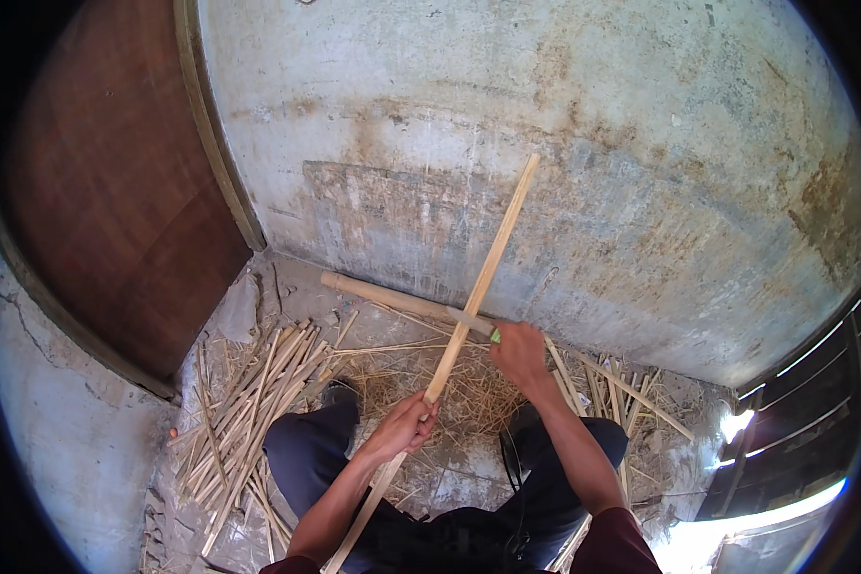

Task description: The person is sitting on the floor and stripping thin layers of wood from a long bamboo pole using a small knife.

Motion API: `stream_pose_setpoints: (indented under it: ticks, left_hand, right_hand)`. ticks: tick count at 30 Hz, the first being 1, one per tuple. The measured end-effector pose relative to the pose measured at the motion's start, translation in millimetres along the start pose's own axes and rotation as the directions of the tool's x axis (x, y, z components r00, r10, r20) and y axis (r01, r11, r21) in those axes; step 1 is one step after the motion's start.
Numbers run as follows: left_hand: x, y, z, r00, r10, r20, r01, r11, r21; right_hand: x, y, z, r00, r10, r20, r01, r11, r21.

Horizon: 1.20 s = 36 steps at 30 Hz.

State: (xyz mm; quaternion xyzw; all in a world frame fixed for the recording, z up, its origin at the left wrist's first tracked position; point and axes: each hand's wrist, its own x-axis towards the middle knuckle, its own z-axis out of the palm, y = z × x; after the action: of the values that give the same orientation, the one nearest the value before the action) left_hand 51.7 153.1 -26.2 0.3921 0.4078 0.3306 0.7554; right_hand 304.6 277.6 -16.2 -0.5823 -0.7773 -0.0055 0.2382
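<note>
Head view: long bamboo strip (478, 277) runs diag. from lower edge betw. the knees, up thru left hand (404, 426), tip ending high against the grey concrete wall (593, 143). Left fingers wrapped tight round the strip approx. mid-length. Right hand (519, 352) closed on a knife w/ green handle (495, 336); only a bit of handle shows, and a dull blade (469, 321) seems to lie across the strip just where the two cross, can't confirm edge contact.

Behind that crossing, a thicker bamboo pole (392, 298) lies on the floor along the wall base. Pile of thin split strips (249, 411) on the floor to the person's left, a few more strips (612, 383) on the right. Straw-like shavings (450, 387) heaped betw. the feet. Dark trousers, knees spread; brown wooden door (115, 210) upper left.

Risks, as I judge: blade sits just beside the left hand's line, so if it slips or the grain runs off, it could travel down toward those fingers. Strip is long & only held at one pt, so the free top could whip or snap. Loose shavings underfoot = poor footing, strips on floor could roll.
</note>
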Motion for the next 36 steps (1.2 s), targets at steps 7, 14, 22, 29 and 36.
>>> stream_pose_setpoints:
  ticks: [7,14,22,29,36]
  left_hand:
    - [5,3,-4,1.000,-0.016,0.011,0.018,0.984,-0.176]
    - [1,6,-9,0.996,-0.071,0.060,0.083,0.968,-0.236]
    - [-2,7,-4,0.999,-0.049,0.017,0.051,0.991,-0.122]
    - [0,-10,2,0.998,-0.055,0.040,0.057,0.997,-0.042]
    - [-4,-4,13,0.996,-0.077,0.050,0.076,0.997,0.024]
  right_hand:
    - [-36,-39,13,0.950,-0.282,0.132,0.245,0.939,0.243]
    - [-43,-48,16,0.956,-0.245,0.162,0.208,0.954,0.218]
    - [-25,-37,19,0.968,-0.181,0.174,0.137,0.962,0.235]
    - [-1,18,28,0.997,0.073,-0.020,-0.070,0.988,0.135]
    - [7,23,10,0.984,0.067,-0.168,-0.036,0.982,0.184]
